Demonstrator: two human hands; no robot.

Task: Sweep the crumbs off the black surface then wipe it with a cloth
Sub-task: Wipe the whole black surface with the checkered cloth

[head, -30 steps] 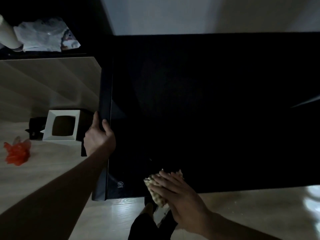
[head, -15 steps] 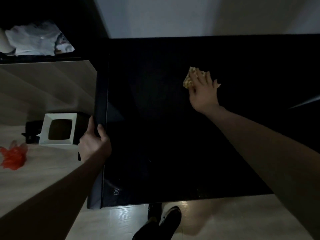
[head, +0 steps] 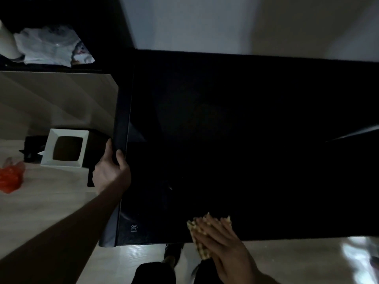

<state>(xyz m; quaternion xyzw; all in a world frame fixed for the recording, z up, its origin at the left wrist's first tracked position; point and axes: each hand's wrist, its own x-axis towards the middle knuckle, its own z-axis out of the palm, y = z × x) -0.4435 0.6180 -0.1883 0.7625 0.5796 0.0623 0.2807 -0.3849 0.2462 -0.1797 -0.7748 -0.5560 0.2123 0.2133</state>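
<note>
Cloth (head: pixel 200 240) lies flat under right hand (head: pixel 223 247) at surface (head: pixel 246 140) edge

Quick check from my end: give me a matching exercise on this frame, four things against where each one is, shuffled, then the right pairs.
Things:
1. left hand
2. right hand
3. cloth
4. orange bag

Places:
A. on the floor, far left
B. gripping the left edge of the black surface
C. flat on the cloth at the near edge
D. under the palm, partly hanging over the near edge

Pairs: 1-B, 2-C, 3-D, 4-A
</note>
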